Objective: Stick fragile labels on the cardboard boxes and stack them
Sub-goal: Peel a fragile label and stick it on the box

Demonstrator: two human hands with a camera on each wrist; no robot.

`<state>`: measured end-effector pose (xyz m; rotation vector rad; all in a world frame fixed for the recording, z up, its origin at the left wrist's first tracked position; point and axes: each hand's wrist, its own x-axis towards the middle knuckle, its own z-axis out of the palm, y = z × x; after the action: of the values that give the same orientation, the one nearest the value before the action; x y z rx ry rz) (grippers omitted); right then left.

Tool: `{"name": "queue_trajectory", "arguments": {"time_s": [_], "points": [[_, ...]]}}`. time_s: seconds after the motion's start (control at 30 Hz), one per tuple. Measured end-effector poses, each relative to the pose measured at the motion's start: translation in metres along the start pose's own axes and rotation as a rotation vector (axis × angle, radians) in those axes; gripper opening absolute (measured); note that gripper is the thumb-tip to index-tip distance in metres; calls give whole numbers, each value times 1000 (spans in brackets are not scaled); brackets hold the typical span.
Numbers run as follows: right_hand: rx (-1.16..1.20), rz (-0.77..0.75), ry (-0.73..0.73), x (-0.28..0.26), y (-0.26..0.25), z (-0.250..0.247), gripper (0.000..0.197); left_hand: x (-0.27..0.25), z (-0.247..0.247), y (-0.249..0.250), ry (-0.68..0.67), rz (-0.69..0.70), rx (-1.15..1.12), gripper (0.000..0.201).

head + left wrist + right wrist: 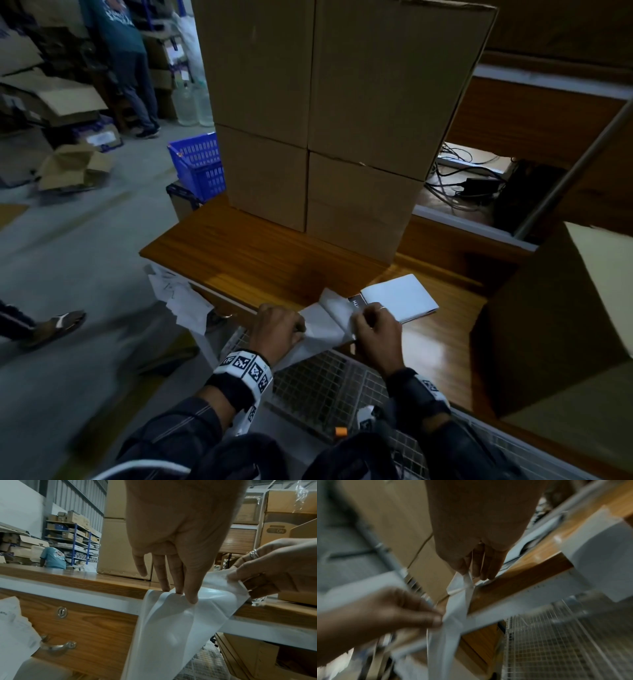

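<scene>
White backing sheet (325,329): draped over desk (260,260) front edge, pinched by left hand (277,329) and right hand (376,329). Stacked cardboard boxes (342,113): behind, on desk.

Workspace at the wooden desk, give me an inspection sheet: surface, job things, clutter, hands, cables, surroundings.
Surface: wooden desk, glossy top, with a locked drawer below its front edge.
Job's things: stacked cardboard boxes at the back of the desk; another cardboard box on the right; white label sheet hanging over the front edge; white label pad beside it.
Clutter: crumpled white paper hanging at the desk's left corner.
Grippers: left hand and right hand both pinch the sheet.
Cables: dark tangle behind the boxes.
Surroundings: blue crate, loose cartons on the floor, a person at shelving.
</scene>
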<state>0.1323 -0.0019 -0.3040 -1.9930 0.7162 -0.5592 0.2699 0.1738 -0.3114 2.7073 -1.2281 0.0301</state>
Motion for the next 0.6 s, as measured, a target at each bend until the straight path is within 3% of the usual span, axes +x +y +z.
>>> {"name": "queue_trajectory", "arguments": {"time_s": [0.17,0.3,0.4,0.6], "points": [[324,299,191,22,8,-35,8,4,-2,0,-23,-6,1,17],[443,475,305,37,29,-58,29,6,-4,3,-38,0,10,17],[560,495,415,43,26,-73,30,7,-6,4,-47,7,24,17],[650,448,559,48,9,-97,11,8,-12,8,-59,2,50,17]]}}
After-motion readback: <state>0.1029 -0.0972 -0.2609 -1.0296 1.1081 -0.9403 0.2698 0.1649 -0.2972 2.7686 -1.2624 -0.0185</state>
